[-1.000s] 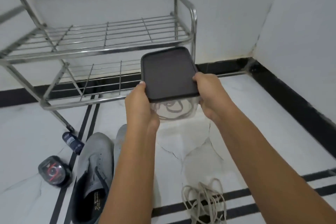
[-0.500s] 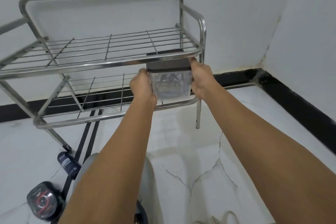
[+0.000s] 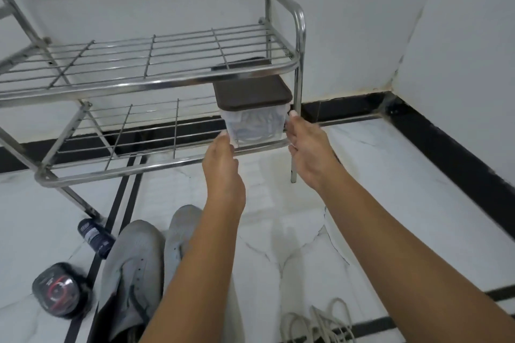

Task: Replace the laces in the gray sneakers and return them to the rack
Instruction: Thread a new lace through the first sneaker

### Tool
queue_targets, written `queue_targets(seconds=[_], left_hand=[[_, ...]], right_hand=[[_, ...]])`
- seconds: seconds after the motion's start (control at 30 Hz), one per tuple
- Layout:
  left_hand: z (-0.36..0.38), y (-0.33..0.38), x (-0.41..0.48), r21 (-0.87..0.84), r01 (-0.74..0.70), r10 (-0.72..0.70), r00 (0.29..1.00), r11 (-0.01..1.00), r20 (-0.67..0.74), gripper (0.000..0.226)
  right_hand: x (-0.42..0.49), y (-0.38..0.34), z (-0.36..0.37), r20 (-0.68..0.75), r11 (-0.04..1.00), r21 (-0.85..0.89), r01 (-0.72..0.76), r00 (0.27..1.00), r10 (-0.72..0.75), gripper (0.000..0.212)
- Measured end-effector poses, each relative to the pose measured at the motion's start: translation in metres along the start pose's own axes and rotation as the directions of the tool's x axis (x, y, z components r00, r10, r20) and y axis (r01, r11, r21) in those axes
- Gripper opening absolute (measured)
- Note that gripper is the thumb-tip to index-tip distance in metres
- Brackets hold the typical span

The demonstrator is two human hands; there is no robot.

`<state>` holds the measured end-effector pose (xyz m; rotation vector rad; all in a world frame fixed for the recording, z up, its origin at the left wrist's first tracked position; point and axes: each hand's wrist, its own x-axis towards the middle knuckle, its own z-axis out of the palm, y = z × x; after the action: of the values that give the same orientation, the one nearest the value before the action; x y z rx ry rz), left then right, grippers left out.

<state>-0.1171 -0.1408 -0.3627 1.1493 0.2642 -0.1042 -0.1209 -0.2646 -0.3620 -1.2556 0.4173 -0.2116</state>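
A clear plastic box (image 3: 255,127) with a dark brown lid (image 3: 252,92) stands on the lower shelf of the steel shoe rack (image 3: 156,82), at its right end. Laces show inside it. My left hand (image 3: 223,164) and my right hand (image 3: 309,147) hover just in front of the box, fingers apart, fingertips at its lower corners; neither grips it. Two gray sneakers (image 3: 139,264) lie on the floor below my left forearm, which covers part of them. A loose pile of pale laces (image 3: 317,323) lies on the floor at the bottom edge.
A dark spray can (image 3: 94,237) and a round black-and-red tin (image 3: 57,288) lie left of the sneakers. The rack's upper shelf (image 3: 139,56) holds nothing. White walls meet in a corner at the right, with a black skirting along the marble floor.
Both hands carried the lidded box from mid-air onto the rack's lower shelf, then let go and drew back a little. The view has tilted down, showing the sneakers and laces again.
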Motion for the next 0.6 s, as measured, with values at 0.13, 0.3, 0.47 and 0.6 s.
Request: queue_targets(seconds=[0.13,0.3,0.47,0.6], left_hand=[[-0.025,-0.045,-0.052,0.162,0.126,-0.133,0.99,0.979,0.036,0.037],[-0.065,-0.115,-0.111,0.674,0.243,-0.379,0.923,0.698,0.06,0.02],[-0.094,-0.171,-0.145,0.905,0.267,-0.481,0.873,0.331,-0.081,0.036],[-0.098,-0.182,-0.15,0.76,0.368,-0.479,0.873,0.535,-0.085,0.022]], right_hand=[[-0.056,0.036,-0.025,-0.02,0.994,0.038,-0.106,0.994,0.107,0.04],[-0.133,0.091,-0.065,-0.073,0.948,-0.205,-0.245,0.969,0.234,0.044],[-0.178,0.14,-0.107,-0.147,0.603,-0.722,-0.34,0.926,0.347,0.073],[-0.189,0.168,-0.113,-0.187,0.238,-0.921,-0.308,0.887,0.422,0.087]])
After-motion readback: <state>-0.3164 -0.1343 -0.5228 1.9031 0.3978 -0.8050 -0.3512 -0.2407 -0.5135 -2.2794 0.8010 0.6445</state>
